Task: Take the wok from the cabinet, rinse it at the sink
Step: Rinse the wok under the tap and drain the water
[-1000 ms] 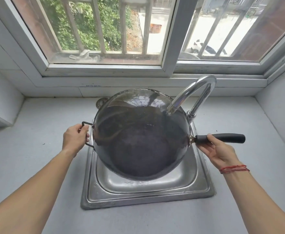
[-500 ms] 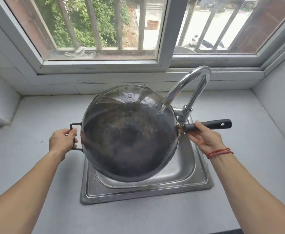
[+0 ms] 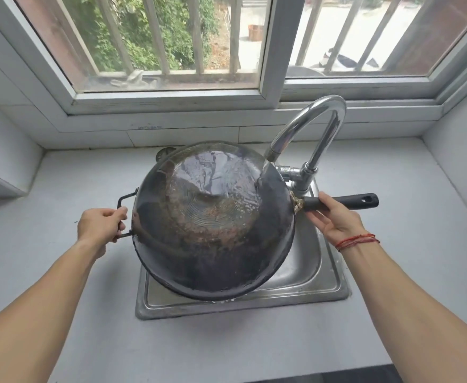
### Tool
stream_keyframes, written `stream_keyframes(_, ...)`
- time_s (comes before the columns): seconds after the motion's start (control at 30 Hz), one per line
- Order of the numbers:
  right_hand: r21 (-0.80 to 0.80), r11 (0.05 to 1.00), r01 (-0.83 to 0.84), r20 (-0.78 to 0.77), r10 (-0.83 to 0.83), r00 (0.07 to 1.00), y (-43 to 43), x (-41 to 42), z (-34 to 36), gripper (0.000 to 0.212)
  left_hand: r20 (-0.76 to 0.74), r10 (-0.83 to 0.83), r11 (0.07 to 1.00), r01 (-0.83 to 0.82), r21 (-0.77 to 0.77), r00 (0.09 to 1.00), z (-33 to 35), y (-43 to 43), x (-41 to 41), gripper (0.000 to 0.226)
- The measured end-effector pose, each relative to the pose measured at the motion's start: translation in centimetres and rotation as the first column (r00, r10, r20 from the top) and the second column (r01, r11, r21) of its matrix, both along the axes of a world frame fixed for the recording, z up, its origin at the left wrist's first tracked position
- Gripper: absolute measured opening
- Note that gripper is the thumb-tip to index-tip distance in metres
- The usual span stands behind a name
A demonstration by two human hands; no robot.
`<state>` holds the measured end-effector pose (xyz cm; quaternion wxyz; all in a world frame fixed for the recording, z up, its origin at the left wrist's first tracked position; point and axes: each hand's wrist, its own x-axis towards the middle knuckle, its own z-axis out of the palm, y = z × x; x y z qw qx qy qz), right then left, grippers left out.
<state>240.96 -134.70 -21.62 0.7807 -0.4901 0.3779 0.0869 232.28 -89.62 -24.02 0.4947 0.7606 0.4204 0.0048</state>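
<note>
Wok: in the head view, a large dark round pan held over the sink. It covers most of the basin. The bowl faces up to the camera, with brownish patches and fine ring marks around the middle.
Water: a thin stream falls from the spout onto the inner wall of the wok at its far right side. A shiny pool lies in the far half of the bowl and mirrors the window.
Left hand: its fingers are curled around the small black loop handle on the left rim of the wok and grip it.
Right hand: it holds the long black handle close to where this joins the wok. The thumb lies over the top and the fingers reach under it, rather straight, pointing towards the rim.
Red string: tied around the right wrist.
Faucet: chrome and curved, standing at the far right corner of the sink, with its spout just above the rim of the wok.
Sink: square and made of steel, set in the pale grey countertop. Only its front and right side show past the wok.
Small metal piece: it sits on the countertop just behind the far rim of the wok. It is mostly hidden, perhaps a round plug.
Window: a white frame behind the countertop, with bars and green plants outside.
</note>
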Motion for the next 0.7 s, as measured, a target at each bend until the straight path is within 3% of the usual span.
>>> stream_keyframes(0.2,0.022,0.999,-0.046,-0.023,0.047,0.999,-0.2,-0.7,0.2,0.019,0.015,0.019,0.999,-0.018,-0.038,1.000,1.2,0.1,-1.2,0.025)
stream_keyframes(0.47,0.064,0.998,-0.009,-0.040,0.011,0.999,-0.3,-2.7,0.2,0.040,0.000,0.010,0.996,-0.010,-0.086,1.000,2.4,0.3,-3.6,0.025)
stream_keyframes(0.7,0.117,0.993,0.031,-0.019,-0.029,0.999,-0.8,-4.8,0.8,0.023,-0.032,0.051,0.985,-0.055,-0.162,0.998,3.6,-0.3,-5.0,0.033)
